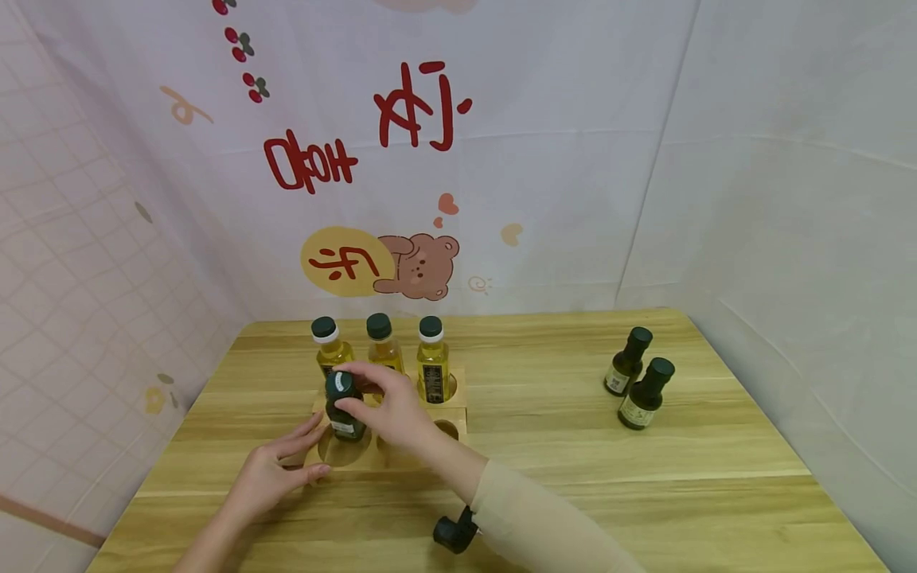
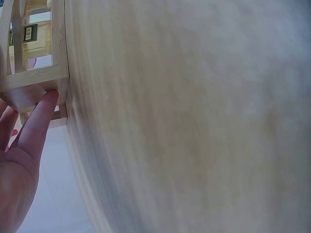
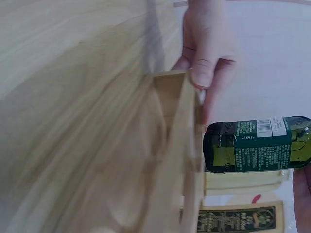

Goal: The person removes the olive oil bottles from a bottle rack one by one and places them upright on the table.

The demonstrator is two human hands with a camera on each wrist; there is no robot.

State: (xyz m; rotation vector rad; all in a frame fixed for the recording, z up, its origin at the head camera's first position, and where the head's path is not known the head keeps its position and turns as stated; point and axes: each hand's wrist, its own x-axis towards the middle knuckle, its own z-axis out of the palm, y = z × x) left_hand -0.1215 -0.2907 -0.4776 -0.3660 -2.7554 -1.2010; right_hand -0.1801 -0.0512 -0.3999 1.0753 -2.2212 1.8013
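At centre frame, a dark green glass bottle with a dark cap (image 1: 342, 406) is gripped by the right hand (image 1: 390, 407) above the front-left hole of the pale wooden rack (image 1: 458, 414), which is steadied by the left hand (image 1: 275, 469), fingers straight. The bottle is best kept upright and centred over the hole. Counted: three yellow oil bottles (image 1: 433, 362) in the rack's back row; two dark bottles (image 1: 636, 378) at right.

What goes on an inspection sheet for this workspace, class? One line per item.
Surface: wooden table.
Job's things: dark bottle over the rack; three capped oil bottles in its back row.
Clutter: two dark bottles at right; black object near the sleeve.
Grippers: right hand grips the dark bottle; left hand touches the rack.
Cables: nothing seen.
Surroundings: printed cloth backdrop.
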